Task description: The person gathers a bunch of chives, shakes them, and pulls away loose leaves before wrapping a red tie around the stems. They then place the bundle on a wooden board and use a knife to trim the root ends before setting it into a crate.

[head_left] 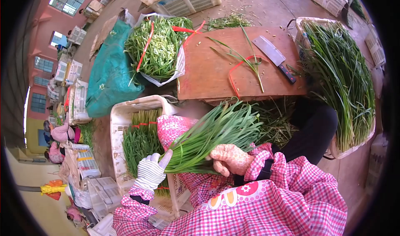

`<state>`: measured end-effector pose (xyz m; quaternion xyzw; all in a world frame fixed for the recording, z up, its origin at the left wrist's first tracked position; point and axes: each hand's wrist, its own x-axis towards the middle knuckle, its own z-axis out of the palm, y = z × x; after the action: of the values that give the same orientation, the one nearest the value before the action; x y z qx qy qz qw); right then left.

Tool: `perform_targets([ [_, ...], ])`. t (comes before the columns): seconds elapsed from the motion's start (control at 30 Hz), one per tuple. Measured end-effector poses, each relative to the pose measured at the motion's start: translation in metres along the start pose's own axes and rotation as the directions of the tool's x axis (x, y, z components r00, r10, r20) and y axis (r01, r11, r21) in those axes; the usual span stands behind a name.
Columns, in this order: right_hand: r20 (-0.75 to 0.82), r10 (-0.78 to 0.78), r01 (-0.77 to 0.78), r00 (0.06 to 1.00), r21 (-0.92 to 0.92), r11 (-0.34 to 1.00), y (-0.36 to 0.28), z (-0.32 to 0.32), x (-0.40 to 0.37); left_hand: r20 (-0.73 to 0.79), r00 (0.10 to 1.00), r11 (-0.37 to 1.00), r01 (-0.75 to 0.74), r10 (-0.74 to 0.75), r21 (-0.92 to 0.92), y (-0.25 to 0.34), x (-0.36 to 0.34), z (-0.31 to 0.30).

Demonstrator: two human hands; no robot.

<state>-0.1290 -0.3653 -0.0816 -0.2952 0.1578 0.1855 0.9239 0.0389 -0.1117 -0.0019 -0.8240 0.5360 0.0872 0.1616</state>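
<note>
A thick bunch of long green chives (pixel 216 131) lies across my lap, leaf tips pointing up and right. My left hand (pixel 151 171), in a white striped glove, grips its stem end, with the thumb along the top. My right hand (pixel 231 159), in a peach patterned glove, is curled against the near side of the leaves; its fingertips are partly hidden. Below and left of the bunch, a white plastic crate (pixel 118 144) holds chives (pixel 141 146) tied with red bands.
A wooden board (pixel 200 69) ahead bears a cleaver (pixel 273 54), a red tie (pixel 230 77) and loose stalks (pixel 258 75). Right stands a crate piled with long greens (pixel 341 81). A bag of trimmings (pixel 156 48) and a green sack (pixel 110 69) are at left.
</note>
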Motion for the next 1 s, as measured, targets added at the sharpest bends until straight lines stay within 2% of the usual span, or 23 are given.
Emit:
perform_targets([
  [0.03, 0.117, -0.09, 0.078, 0.989, 0.099, 0.992, 0.002, -0.005, -0.004, -0.001, 1.0, 1.0, 0.0, 0.0, -0.003, -0.002, 0.0, 0.004],
  [0.07, 0.179, -0.085, 0.073, 0.98, 0.076, 0.994, 0.0, -0.012, -0.013, -0.027, 1.0, 1.0, -0.006, 0.006, 0.0, -0.005, -0.001, 0.009],
  [0.17, 0.316, -0.117, 0.16, 0.942, -0.115, 0.98, -0.016, -0.045, -0.051, -0.052, 0.999, 1.0, -0.009, 0.008, -0.02, -0.009, 0.0, 0.015],
  [0.23, 0.154, 0.065, -0.003, 0.986, -0.375, 0.927, -0.057, -0.059, -0.088, -0.056, 0.998, 1.0, -0.011, 0.009, -0.026, -0.011, 0.0, 0.022],
  [0.27, -0.049, 0.053, -0.072, 0.997, -0.667, 0.741, -0.073, -0.06, -0.103, -0.055, 0.998, 0.999, -0.016, 0.014, -0.029, -0.011, 0.001, 0.022],
  [0.3, -0.234, -0.027, -0.194, 0.972, -0.861, 0.471, -0.084, -0.065, -0.114, -0.059, 0.998, 0.999, -0.019, 0.017, -0.034, -0.01, 0.003, 0.021],
  [0.33, -0.069, -0.207, -0.064, 0.976, -0.997, 0.03, -0.087, -0.088, -0.123, -0.063, 0.998, 0.999, -0.019, 0.017, -0.04, -0.01, 0.003, 0.021],
  [0.37, 0.159, -0.286, 0.021, 0.945, -0.901, -0.433, -0.094, -0.095, -0.127, -0.063, 0.998, 0.999, -0.019, 0.017, -0.043, -0.01, 0.002, 0.022],
  [0.4, -0.176, -0.266, -0.304, 0.948, -0.753, -0.583, -0.097, -0.093, -0.134, -0.068, 0.997, 0.999, -0.027, 0.025, -0.035, -0.011, 0.002, 0.023],
  [0.43, -0.104, -0.323, -0.279, 0.941, -0.781, -0.56, -0.103, -0.087, -0.135, -0.078, 0.996, 0.999, -0.039, 0.037, -0.024, -0.011, 0.004, 0.023],
  [0.5, 0.205, -0.443, 0.037, 0.873, -0.933, -0.359, -0.11, -0.065, -0.122, -0.069, 0.997, 0.998, -0.039, 0.036, -0.043, -0.009, 0.007, 0.021],
  [0.57, 0.337, -0.532, 0.18, 0.776, -0.928, -0.326, -0.103, -0.039, -0.095, -0.11, 0.992, 0.998, -0.066, 0.064, -0.016, -0.009, 0.008, 0.021],
  [0.63, 0.389, -0.53, 0.208, 0.754, -0.906, -0.369, -0.096, -0.021, -0.064, -0.09, 0.993, 0.997, -0.073, 0.072, -0.014, -0.008, 0.01, 0.017],
  [0.7, 0.219, -0.41, 0.012, 0.885, -0.893, -0.45, -0.084, -0.014, -0.028, -0.071, 0.994, 0.997, -0.081, 0.08, -0.008, -0.009, 0.011, 0.013],
  [0.73, 0.332, -0.416, 0.039, 0.846, -0.817, -0.575, -0.078, -0.02, -0.015, -0.062, 0.995, 0.997, -0.076, 0.075, -0.004, -0.008, 0.01, 0.013],
  [0.77, 0.372, -0.407, 0.067, 0.835, -0.801, -0.595, -0.076, -0.021, -0.007, -0.053, 0.996, 0.998, -0.07, 0.07, -0.002, -0.008, 0.009, 0.012],
  [0.83, 0.399, -0.283, 0.171, 0.872, -0.79, -0.589, -0.077, -0.026, -0.001, -0.056, 0.996, 0.998, -0.064, 0.063, -0.02, -0.008, 0.007, 0.012],
  [0.87, 0.398, -0.283, 0.169, 0.873, -0.791, -0.589, -0.07, -0.033, -0.001, -0.082, 0.994, 0.997, -0.075, 0.072, -0.03, -0.009, 0.006, 0.015],
  [1.0, 0.373, -0.482, 0.236, 0.793, -0.917, -0.321, 0.004, -0.087, -0.037, -0.112, 0.99, 0.994, -0.095, 0.087, -0.063, -0.017, 0.004, 0.025],
])
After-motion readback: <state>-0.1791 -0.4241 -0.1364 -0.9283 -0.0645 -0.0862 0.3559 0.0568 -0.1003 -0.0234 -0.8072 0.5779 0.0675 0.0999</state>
